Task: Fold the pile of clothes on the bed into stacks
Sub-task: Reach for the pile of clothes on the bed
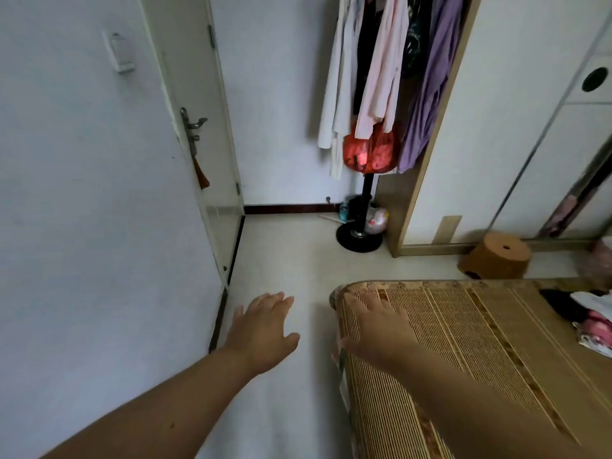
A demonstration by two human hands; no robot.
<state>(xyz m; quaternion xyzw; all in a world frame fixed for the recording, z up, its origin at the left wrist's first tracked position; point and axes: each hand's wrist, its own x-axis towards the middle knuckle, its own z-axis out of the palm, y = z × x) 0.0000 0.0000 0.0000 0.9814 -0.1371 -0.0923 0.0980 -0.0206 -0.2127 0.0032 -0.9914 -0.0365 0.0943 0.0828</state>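
Two bare hands reach forward, both flat, fingers straight, holding nothing. Left hand point(265, 326) hovers over floor beside bed. Right hand point(377, 323) over near corner of bed point(463, 342), contact with woven mat unclear. Pile of clothes point(589, 313) lies at far right of bed, partly cut off by frame edge, well apart from both hands. Right hand nearer; reach must go rightward across mat.

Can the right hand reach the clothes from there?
Probably not yet: the right hand is over a corner of the woven bed mat, far from the pink, white, black clothes pile. Only bare mat between.
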